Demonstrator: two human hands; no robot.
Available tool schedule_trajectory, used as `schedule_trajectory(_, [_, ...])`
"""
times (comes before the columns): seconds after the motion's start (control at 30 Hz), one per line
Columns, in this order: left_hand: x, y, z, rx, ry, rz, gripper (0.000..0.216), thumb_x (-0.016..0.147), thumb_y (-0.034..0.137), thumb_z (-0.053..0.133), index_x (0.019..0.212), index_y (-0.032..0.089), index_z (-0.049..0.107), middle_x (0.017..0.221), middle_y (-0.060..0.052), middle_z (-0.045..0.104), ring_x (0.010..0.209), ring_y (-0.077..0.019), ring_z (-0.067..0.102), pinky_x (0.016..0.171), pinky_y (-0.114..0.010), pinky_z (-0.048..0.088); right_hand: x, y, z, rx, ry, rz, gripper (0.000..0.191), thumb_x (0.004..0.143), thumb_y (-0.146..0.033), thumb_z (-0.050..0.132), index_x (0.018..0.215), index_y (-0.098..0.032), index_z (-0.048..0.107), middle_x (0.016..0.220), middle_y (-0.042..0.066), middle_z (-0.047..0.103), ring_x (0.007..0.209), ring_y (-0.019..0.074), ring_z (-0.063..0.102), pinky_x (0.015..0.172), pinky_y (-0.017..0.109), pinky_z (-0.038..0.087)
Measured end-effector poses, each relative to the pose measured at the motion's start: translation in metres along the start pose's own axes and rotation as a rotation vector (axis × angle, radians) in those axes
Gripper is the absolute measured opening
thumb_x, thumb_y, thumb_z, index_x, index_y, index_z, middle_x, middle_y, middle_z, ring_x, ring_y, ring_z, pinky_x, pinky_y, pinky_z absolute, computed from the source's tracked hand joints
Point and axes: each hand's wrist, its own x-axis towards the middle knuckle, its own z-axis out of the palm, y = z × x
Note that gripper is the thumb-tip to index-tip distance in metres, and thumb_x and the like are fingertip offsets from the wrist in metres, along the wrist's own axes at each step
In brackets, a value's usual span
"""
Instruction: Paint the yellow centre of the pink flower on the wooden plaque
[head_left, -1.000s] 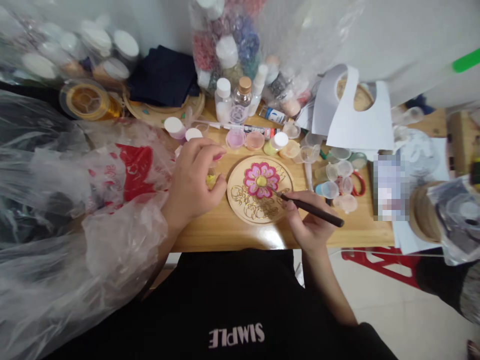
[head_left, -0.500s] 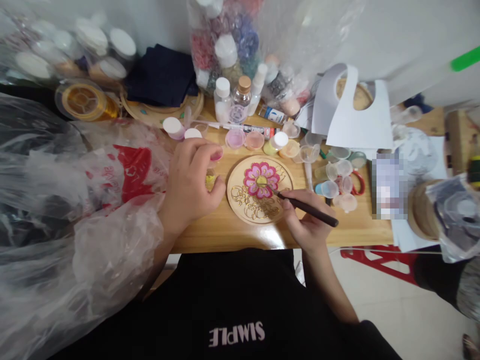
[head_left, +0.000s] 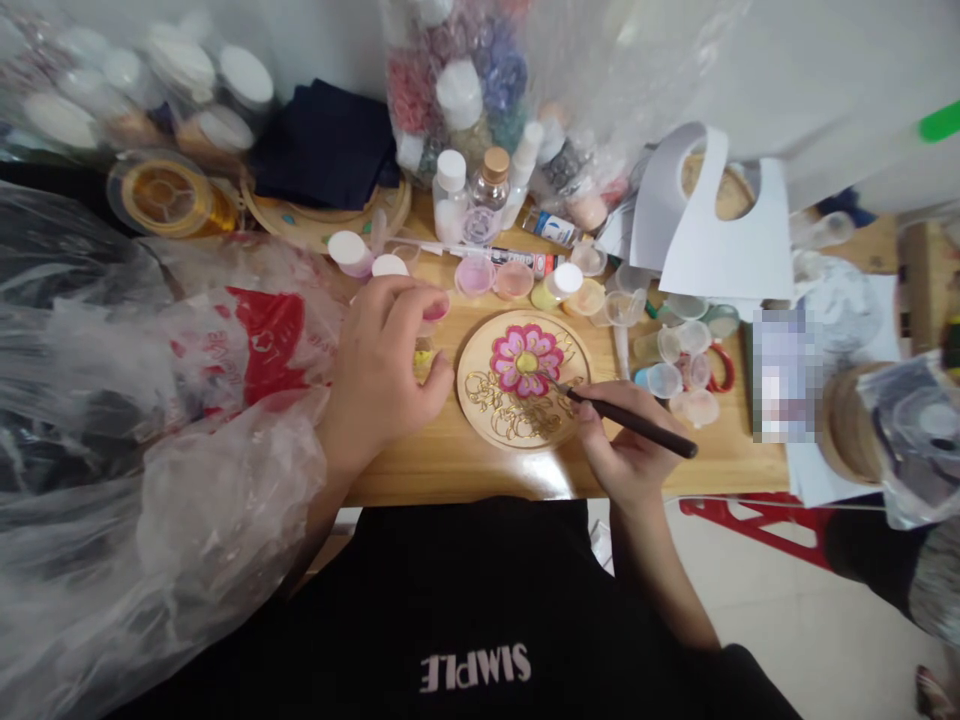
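A round wooden disc [head_left: 480,420] lies on the table before me. On it is a pink flower [head_left: 508,350] with a yellow centre, and gold wire outlines [head_left: 525,415] curl below. My right hand [head_left: 634,450] grips a slim tool [head_left: 637,423] with a dark handle and thin metal tip. That tip is over the flower's lower right petals; whether it touches them I cannot tell. My left hand [head_left: 382,370] rests left of the disc, thumb and index finger apart. A small pot of yellow material [head_left: 422,357] shows in that gap, and a pink pot [head_left: 436,306] sits by the index fingertip.
Small pots [head_left: 475,276], bottles [head_left: 451,190] and a glue tube [head_left: 517,260] stand behind the disc. More little cups [head_left: 664,380] are at right, near a phone-like object [head_left: 784,375]. Plastic bags [head_left: 255,350] crowd the left; a white paper cutout [head_left: 697,260] stands at back right.
My right hand and the tool have shifted a little right, the tip going from the flower's yellow centre toward its lower right petals. The left hand stays in place.
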Motion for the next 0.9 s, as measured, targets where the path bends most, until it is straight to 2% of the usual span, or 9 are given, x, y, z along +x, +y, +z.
schedule_trajectory(0.3, [0.0001, 0.0016, -0.0013, 0.018, -0.055, -0.048, 0.041, 0.077, 0.015, 0.06, 0.115, 0.027, 0.051, 0.108, -0.006, 0.06, 0.104, -0.026, 0.058, 0.091, -0.047, 0.051, -0.0008, 0.0023, 0.0038, 0.054, 0.05, 0.034, 0.025, 0.078, -0.009, 0.065, 0.095, -0.026, 0.069, 0.079, -0.001, 0.071, 0.07, 0.0149, 0.068, 0.063, 0.03, 0.056])
schedule_trajectory(0.5, [-0.0001, 0.0019, 0.0002, 0.028, -0.035, -0.018, 0.039, 0.077, 0.017, 0.062, 0.115, 0.023, 0.052, 0.108, -0.009, 0.061, 0.103, -0.0272, 0.058, 0.09, -0.047, 0.052, -0.0017, 0.0031, 0.0041, 0.068, 0.054, 0.038, 0.022, 0.08, -0.011, 0.064, 0.096, -0.026, 0.069, 0.077, 0.0, 0.07, 0.068, 0.0154, 0.067, 0.061, 0.03, 0.054])
schedule_trajectory(0.67, [-0.0004, 0.0026, 0.0008, 0.014, -0.047, -0.041, 0.041, 0.078, 0.016, 0.063, 0.115, 0.028, 0.051, 0.11, -0.007, 0.06, 0.107, -0.0267, 0.058, 0.093, -0.046, 0.05, -0.0025, 0.0037, 0.0038, 0.061, 0.055, 0.045, 0.021, 0.08, -0.011, 0.065, 0.095, -0.025, 0.069, 0.077, -0.001, 0.07, 0.069, 0.0154, 0.067, 0.061, 0.03, 0.054])
schedule_trajectory(0.9, [0.0009, 0.0063, -0.0027, 0.062, -0.113, -0.069, 0.033, 0.083, 0.018, 0.058, 0.115, 0.023, 0.051, 0.112, -0.009, 0.06, 0.11, -0.0259, 0.057, 0.097, -0.044, 0.049, -0.0007, 0.0013, 0.0024, 0.046, 0.034, 0.021, 0.024, 0.078, -0.008, 0.064, 0.095, -0.025, 0.069, 0.078, -0.002, 0.071, 0.07, 0.0143, 0.068, 0.063, 0.029, 0.054])
